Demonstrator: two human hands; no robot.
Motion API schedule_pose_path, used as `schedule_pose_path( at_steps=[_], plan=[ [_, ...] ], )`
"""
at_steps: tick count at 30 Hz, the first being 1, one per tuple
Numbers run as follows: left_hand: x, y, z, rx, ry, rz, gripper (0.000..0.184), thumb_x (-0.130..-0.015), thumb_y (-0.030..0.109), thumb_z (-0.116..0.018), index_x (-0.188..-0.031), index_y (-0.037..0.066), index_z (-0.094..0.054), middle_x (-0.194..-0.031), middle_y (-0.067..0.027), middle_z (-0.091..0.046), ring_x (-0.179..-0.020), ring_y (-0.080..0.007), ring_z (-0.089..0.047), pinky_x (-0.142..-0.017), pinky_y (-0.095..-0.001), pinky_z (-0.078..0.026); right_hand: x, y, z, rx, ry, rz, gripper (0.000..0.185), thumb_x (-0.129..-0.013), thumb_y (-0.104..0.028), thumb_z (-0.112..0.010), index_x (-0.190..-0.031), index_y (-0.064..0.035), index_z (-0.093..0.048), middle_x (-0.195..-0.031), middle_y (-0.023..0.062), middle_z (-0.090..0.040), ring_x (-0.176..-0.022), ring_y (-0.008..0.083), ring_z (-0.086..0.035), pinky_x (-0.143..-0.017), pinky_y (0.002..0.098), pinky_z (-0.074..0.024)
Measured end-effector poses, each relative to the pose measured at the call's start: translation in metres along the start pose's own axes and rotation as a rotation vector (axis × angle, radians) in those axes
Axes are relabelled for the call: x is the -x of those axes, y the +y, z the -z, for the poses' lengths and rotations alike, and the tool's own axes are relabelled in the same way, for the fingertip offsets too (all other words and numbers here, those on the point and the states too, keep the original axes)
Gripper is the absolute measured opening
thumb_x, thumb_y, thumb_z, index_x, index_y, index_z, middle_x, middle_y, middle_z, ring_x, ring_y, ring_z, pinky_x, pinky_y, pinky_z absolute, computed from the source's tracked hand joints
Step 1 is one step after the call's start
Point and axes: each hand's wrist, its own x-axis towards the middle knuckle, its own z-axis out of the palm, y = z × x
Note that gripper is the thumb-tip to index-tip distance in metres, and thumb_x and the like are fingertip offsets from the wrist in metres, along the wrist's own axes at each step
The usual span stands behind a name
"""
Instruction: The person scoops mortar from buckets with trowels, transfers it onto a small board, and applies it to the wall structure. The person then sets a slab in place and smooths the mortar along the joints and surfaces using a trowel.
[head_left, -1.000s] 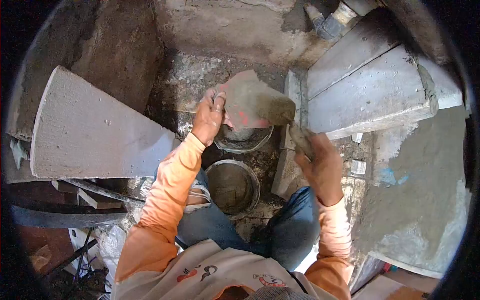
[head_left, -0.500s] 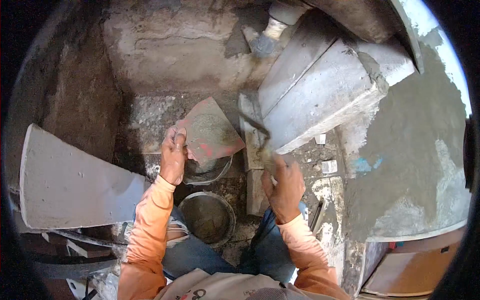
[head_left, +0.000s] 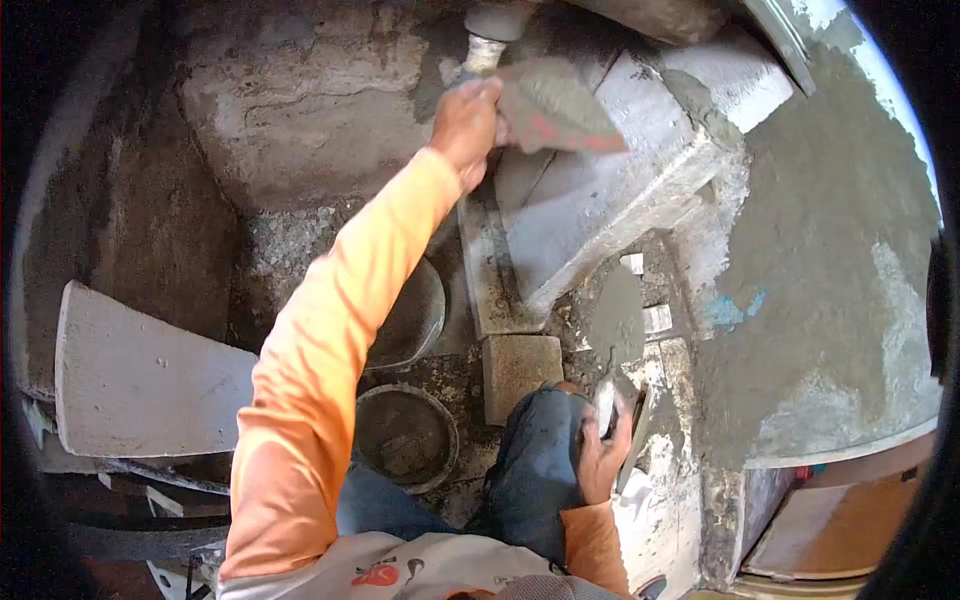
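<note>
Head-cam view, looking down. L hand (head_left: 467,122) has swung up & fwd from over the upper bkt (head_left: 441,315), its fingers clamped on the edge of a red-marked board (head_left: 568,135) w/ grey mortar (head_left: 550,92) on top; board's now aloft by the pale concrete slabs (head_left: 600,205), nr a pipe (head_left: 485,55). R hand (head_left: 604,455) has dropped beside the R knee (head_left: 545,425), fingers round the handle of a trowel (head_left: 618,315), blade well apart from board. Seemingly, loading's paused & the mortar's being carried off the bkt.
</note>
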Motion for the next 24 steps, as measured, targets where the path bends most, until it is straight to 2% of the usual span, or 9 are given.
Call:
schedule_pose_path(
  at_steps=[1,4,7,10,13,14,18,22,24],
  plan=[
    [-0.015,0.003,-0.014,-0.008,-0.004,0.002,0.024,-0.11,0.02,-0.05,-0.115,0.002,-0.064,-0.09,-0.0059,-0.065,-0.069,-0.0128,-0.06,-0.064,-0.0282,-0.055,0.004,0.008,0.005,0.076,0.002,0.134,0.041,-0.099,-0.015,-0.069,-0.134,0.0035,-0.058,-0.119,0.0132,-0.063,-0.108,0.0221,-0.06,-0.098,0.034,-0.0465],
    [-0.05,0.003,-0.044,-0.093,0.091,-0.044,0.024,-0.11,0.019,-0.048,-0.108,0.001,-0.064,-0.084,-0.0067,-0.064,-0.064,-0.0128,-0.057,-0.06,-0.0289,-0.054,0.017,0.005,0.013,0.07,0.006,0.04,0.045,-0.097,-0.017,-0.072,-0.134,0.0045,-0.058,-0.12,0.014,-0.064,-0.11,0.0237,-0.06,-0.1,0.0353,-0.0458],
    [-0.067,-0.004,-0.061,-0.114,0.204,0.003,0.026,-0.111,0.017,-0.043,-0.118,-0.002,-0.06,-0.096,-0.0115,-0.068,-0.074,-0.0186,-0.067,-0.066,-0.0339,-0.062,0.022,0.017,0.022,0.055,0.013,0.005,0.046,-0.097,-0.017,-0.072,-0.134,0.0049,-0.057,-0.12,0.0144,-0.064,-0.111,0.024,-0.06,-0.101,0.0353,-0.0455],
    [-0.079,-0.01,-0.063,0.114,0.128,0.076,0.035,-0.111,0.014,-0.034,-0.141,-0.003,-0.041,-0.133,-0.0233,-0.06,-0.113,-0.0364,-0.068,-0.09,-0.0473,-0.067,0.021,0.025,0.029,0.009,-0.006,0.023,0.046,-0.097,-0.017,-0.072,-0.135,0.0049,-0.057,-0.122,0.0152,-0.064,-0.111,0.0243,-0.06,-0.101,0.036,-0.0465],
    [-0.083,-0.006,-0.058,0.208,0.037,0.126,0.026,-0.107,0.01,-0.037,-0.127,-0.003,-0.049,-0.121,-0.0223,-0.065,-0.107,-0.0373,-0.071,-0.087,-0.0536,-0.066,0.018,0.03,0.032,-0.071,0.004,-0.055,0.047,-0.096,-0.016,-0.072,-0.135,0.0044,-0.058,-0.123,0.0157,-0.065,-0.109,0.0252,-0.062,-0.1,0.0365,-0.0477],
    [-0.082,-0.005,-0.058,0.15,0.054,0.125,0.025,-0.106,0.012,-0.038,-0.124,-0.004,-0.045,-0.121,-0.0239,-0.063,-0.113,-0.0397,-0.068,-0.093,-0.0568,-0.063,0.017,0.034,0.035,-0.059,-0.007,-0.052,0.047,-0.096,-0.016,-0.073,-0.136,0.0039,-0.058,-0.123,0.0153,-0.065,-0.108,0.0246,-0.063,-0.099,0.0361,-0.0483],
    [-0.072,0.003,-0.053,0.26,-0.035,0.125,0.022,-0.102,0.011,-0.042,-0.114,-0.006,-0.047,-0.12,-0.0271,-0.059,-0.113,-0.0438,-0.067,-0.096,-0.0585,-0.061,0.016,0.043,0.037,-0.121,-0.001,-0.058,0.047,-0.095,-0.015,-0.074,-0.136,0.0024,-0.059,-0.12,0.0141,-0.066,-0.106,0.0233,-0.063,-0.098,0.0357,-0.0492],
    [-0.075,-0.005,-0.046,0.298,-0.1,0.067,0.022,-0.102,0.013,-0.045,-0.114,-0.005,-0.049,-0.119,-0.025,-0.06,-0.111,-0.0427,-0.067,-0.095,-0.0585,-0.061,0.013,0.029,0.035,-0.214,-0.015,-0.161,0.046,-0.095,-0.015,-0.074,-0.135,0.0022,-0.059,-0.117,0.0141,-0.067,-0.106,0.0231,-0.063,-0.097,0.0363,-0.0493],
    [-0.075,-0.008,-0.05,0.28,-0.02,0.013,0.018,-0.107,0.013,-0.041,-0.116,-0.003,-0.045,-0.126,-0.0248,-0.056,-0.115,-0.0423,-0.065,-0.096,-0.0521,-0.063,0.016,0.036,0.033,-0.159,0.014,-0.095,0.046,-0.094,-0.015,-0.074,-0.134,0.0021,-0.06,-0.116,0.0143,-0.067,-0.106,0.0239,-0.064,-0.098,0.0368,-0.0491]
  ],
)
